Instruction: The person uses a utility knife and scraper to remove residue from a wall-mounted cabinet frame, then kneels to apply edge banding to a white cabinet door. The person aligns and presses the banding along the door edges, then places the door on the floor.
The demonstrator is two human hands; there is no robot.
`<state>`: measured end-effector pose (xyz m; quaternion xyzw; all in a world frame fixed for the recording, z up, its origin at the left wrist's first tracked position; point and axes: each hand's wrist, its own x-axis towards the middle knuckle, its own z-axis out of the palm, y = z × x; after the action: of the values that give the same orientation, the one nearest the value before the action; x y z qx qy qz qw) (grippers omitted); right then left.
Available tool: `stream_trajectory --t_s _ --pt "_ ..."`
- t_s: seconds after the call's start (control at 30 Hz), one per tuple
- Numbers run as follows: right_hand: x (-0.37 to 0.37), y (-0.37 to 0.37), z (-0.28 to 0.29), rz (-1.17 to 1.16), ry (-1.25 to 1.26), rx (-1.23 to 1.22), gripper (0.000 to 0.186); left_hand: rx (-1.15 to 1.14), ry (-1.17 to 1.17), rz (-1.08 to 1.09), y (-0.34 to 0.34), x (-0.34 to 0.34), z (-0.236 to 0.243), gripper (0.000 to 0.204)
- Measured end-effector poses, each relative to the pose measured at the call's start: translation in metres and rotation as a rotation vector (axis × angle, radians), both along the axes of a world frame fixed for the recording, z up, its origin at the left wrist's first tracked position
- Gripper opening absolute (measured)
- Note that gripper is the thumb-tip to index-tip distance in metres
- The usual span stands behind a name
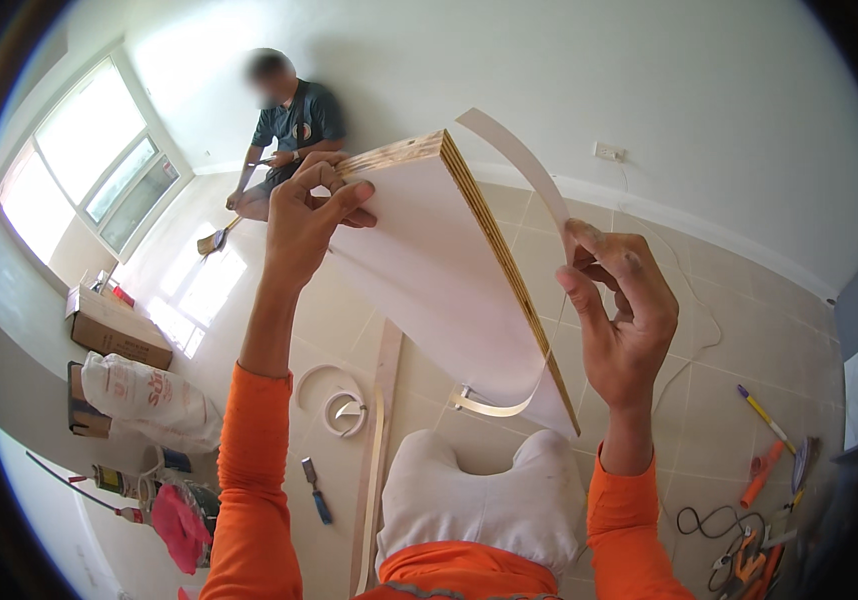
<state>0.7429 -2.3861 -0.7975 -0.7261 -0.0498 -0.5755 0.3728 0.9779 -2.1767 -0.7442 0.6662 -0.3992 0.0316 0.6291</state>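
A white-faced plywood board [419, 250] stands tilted in front of me, its layered raw edge turned up and to the right. My left hand [314, 215] is closed on the board's top end, thumb on the white face and fingers over the edge. To the right of the board, my right hand [624, 310] pinches a thin, pale edge-banding strip [524, 160] between thumb and fingers. One end of the strip arches up free of the board. Its other part hangs below my hand and curls toward the board's lower end, near my knees.
A coil of banding [344, 413], a chisel [317, 490] and a long wooden strip [377, 440] lie on the tiled floor. Behind, a person [299, 125] sits by the wall near a broom [214, 241]. Boxes [119, 328] and a sack [149, 395] stand left; tools and cables [749, 560] lie right.
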Motion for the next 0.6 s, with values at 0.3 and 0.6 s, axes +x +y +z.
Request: stream_trajectory --t_s 0.3,0.6 --pt "0.010 0.007 0.003 -0.044 0.034 -0.116 0.034 -0.015 -0.005 0.025 0.000 0.006 -0.001 0.039" --pt "0.022 0.011 0.000 -0.050 0.041 -0.107 0.038 -0.044 -0.010 0.035 0.005 0.012 -0.001 0.040"
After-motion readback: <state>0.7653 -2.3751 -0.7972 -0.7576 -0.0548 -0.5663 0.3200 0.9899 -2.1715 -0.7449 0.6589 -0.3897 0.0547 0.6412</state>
